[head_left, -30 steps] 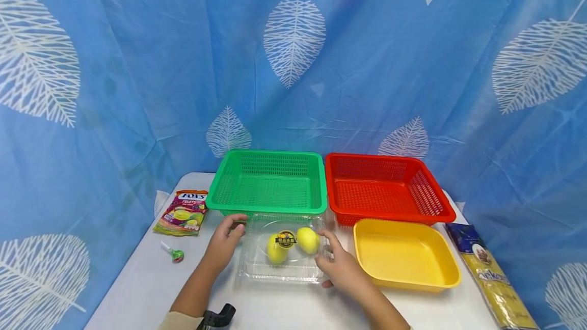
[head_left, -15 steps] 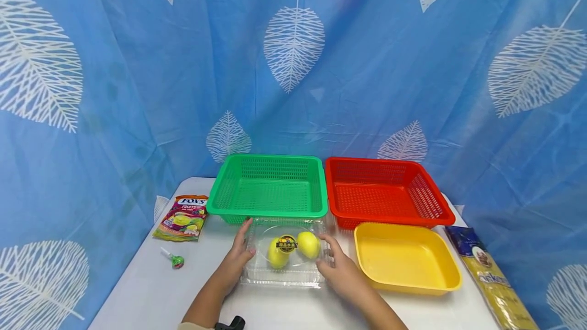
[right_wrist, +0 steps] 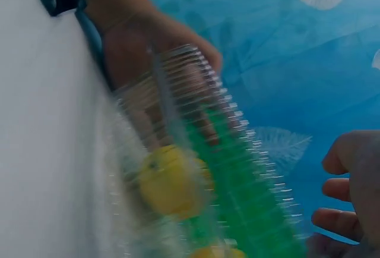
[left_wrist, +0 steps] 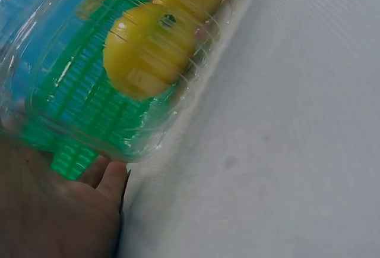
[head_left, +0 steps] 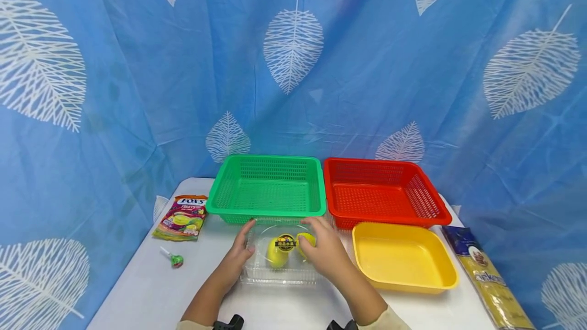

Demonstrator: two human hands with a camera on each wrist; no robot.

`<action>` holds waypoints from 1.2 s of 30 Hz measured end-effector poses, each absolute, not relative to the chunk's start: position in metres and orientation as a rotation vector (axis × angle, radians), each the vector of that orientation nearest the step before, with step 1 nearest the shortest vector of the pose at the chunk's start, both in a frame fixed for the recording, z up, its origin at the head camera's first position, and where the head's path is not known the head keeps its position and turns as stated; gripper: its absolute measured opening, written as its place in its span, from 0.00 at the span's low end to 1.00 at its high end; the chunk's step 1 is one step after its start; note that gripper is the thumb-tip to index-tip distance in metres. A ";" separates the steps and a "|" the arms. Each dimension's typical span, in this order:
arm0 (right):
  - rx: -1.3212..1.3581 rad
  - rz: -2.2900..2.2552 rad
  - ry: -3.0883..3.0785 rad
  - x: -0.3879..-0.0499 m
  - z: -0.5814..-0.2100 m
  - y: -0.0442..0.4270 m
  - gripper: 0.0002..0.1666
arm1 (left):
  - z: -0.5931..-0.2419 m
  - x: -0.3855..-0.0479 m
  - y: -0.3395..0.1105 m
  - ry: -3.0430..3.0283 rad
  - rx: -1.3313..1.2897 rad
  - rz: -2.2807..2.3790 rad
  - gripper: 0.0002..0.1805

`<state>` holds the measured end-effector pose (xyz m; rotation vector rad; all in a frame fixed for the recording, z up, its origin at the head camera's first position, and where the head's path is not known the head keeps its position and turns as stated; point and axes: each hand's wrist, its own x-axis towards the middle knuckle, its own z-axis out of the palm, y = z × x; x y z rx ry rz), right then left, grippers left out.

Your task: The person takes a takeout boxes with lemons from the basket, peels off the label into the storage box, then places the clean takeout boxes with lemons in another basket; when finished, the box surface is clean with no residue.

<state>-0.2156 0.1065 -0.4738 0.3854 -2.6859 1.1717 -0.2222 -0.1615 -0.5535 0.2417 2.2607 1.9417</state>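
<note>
Thumbs and fingers apart, your left hand (head_left: 237,257) flanks the box (head_left: 279,276) and your right hand (head_left: 326,251) overlaps its right end. The box sits on the white tabletop (head_left: 275,307) before a leaf-print blue curtain (head_left: 357,80).

Blue leaf-patterned cloth (head_left: 367,65) backs a white table (head_left: 275,307)

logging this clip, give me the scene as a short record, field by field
Left hand: at left side of clear clamshell box
Right hand: over the box's right part
Contents: two lemons
Box top: round label
Back row: green basket, red basket to its right
Right side: yellow tray, blue-and-gold packet
Left side: Fox's candy bag, lollipop
</note>
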 end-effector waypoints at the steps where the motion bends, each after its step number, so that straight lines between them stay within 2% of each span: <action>1: 0.400 1.156 -2.692 -0.217 -0.477 0.103 0.19 | -0.554 -0.222 -0.161 2.264 0.235 1.943 0.39; 7: 0.429 0.931 -2.714 -0.222 -0.493 0.093 0.13 | -0.554 -0.222 -0.158 2.281 0.207 1.934 0.40; 22: 0.406 0.800 -2.759 -0.225 -0.492 0.084 0.06 | -0.554 -0.223 -0.158 2.300 0.216 1.947 0.40; 36: 0.367 0.730 -2.783 -0.224 -0.492 0.079 0.12 | -0.555 -0.224 -0.159 2.296 0.226 1.955 0.41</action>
